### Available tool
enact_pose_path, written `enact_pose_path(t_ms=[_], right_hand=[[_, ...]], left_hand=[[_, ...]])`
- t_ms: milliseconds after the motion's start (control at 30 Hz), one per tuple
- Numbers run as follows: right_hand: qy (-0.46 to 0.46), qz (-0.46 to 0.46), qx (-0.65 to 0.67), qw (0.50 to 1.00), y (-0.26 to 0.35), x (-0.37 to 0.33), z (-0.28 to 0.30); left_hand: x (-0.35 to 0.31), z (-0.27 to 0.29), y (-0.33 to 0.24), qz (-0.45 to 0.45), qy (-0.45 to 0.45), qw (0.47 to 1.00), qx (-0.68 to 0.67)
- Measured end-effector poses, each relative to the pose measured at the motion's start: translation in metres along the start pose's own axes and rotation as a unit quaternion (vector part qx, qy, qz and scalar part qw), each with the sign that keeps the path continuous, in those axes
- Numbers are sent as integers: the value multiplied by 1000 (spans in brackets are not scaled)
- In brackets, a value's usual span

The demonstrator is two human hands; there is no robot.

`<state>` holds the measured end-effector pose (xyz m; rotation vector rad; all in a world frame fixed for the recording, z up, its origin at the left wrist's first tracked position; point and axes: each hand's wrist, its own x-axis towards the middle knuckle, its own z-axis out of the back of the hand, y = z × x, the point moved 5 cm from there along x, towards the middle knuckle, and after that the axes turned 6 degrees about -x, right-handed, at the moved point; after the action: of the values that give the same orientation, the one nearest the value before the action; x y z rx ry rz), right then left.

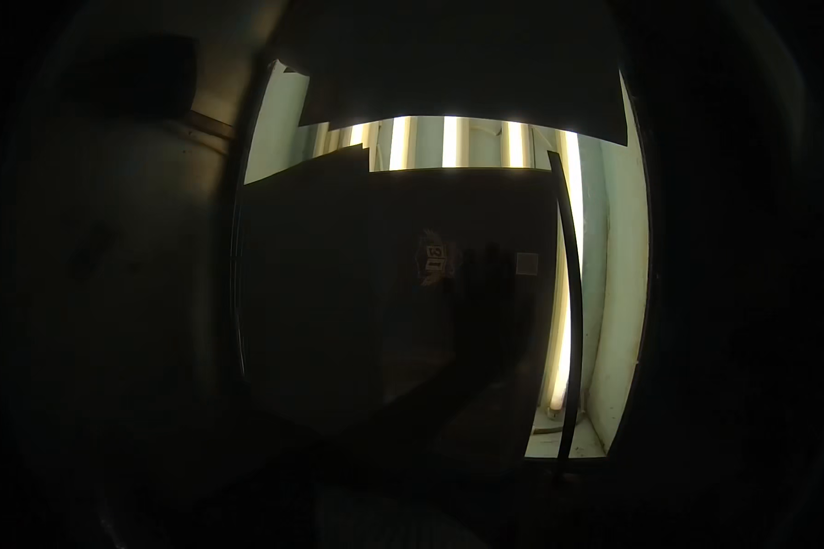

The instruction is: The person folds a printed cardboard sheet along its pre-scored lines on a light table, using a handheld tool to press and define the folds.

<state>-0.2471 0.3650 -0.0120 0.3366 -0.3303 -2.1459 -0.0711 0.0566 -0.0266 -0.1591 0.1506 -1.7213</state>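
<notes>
A lit box (624, 274) with pale walls and several glowing tubes lies in front of me. A large dark sheet (320, 302) covers most of it, with a small winged emblem and a pale square on it. Over the sheet, right of the emblem, my left hand (496, 302) shows as a black outline, its forearm rising from the lower left. Its fingers are lost in the dark. A thin dark strip (572, 284) runs along the sheet's right side across the light. A faint spot shows near its lower end, too dim to name. I cannot make out my right hand.
Another dark panel (467, 59) covers the far end of the box, with a bright gap between it and the sheet. At the left is a dim brownish surface (110, 229) with a dark shape on it. Surroundings are nearly black.
</notes>
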Motion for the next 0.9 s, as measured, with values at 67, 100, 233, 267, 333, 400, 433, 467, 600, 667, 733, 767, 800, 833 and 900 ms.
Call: enact_pose_path(t_ms=[67, 100, 233, 267, 333, 400, 433, 467, 600, 667, 733, 767, 800, 833, 900], right_hand=[[-37, 14, 0, 999, -15, 6, 7], [-40, 22, 16, 999, -14, 7, 0], [-55, 39, 82, 994, -12, 9, -17], [-59, 44, 94, 993, -14, 10, -20], [-70, 46, 118, 990, -19, 10, -30], [-79, 50, 141, 986, -22, 9, -42], [-83, 52, 149, 984, -23, 9, -45], [-87, 56, 156, 982, -26, 10, -49], [-93, 64, 154, 982, -25, 13, -49], [-75, 78, 123, 986, 7, 29, -28], [-67, 91, 69, 991, 21, 43, -10], [-74, 100, 39, 991, 25, 47, -6], [-80, 108, 12, 991, 28, 48, -4], [-80, 106, 13, 991, 27, 47, -2], [-24, 93, 30, 995, 25, 46, -3]], left_hand=[[30, 0, -40, -30, -16, 986, -160], [47, 7, -29, -71, 14, 979, -192], [95, 24, 18, -217, 32, 974, -54], [96, 19, 18, -219, 36, 974, -53], [105, 16, 17, -162, -27, 986, -13], [107, 13, 10, -161, -49, 986, -13], [107, 13, 8, -148, -55, 987, -12], [108, 13, 6, -136, -61, 989, -13], [129, 15, 10, -152, -30, 988, -20], [143, 24, 21, -183, -21, 972, -149], [145, 21, 11, -207, -27, 970, -120], [144, 21, 6, -230, -36, 969, -86], [145, 19, 5, -232, -35, 968, -85], [145, 17, 5, -229, -37, 969, -84], [146, 17, 5, -228, -38, 970, -82]])
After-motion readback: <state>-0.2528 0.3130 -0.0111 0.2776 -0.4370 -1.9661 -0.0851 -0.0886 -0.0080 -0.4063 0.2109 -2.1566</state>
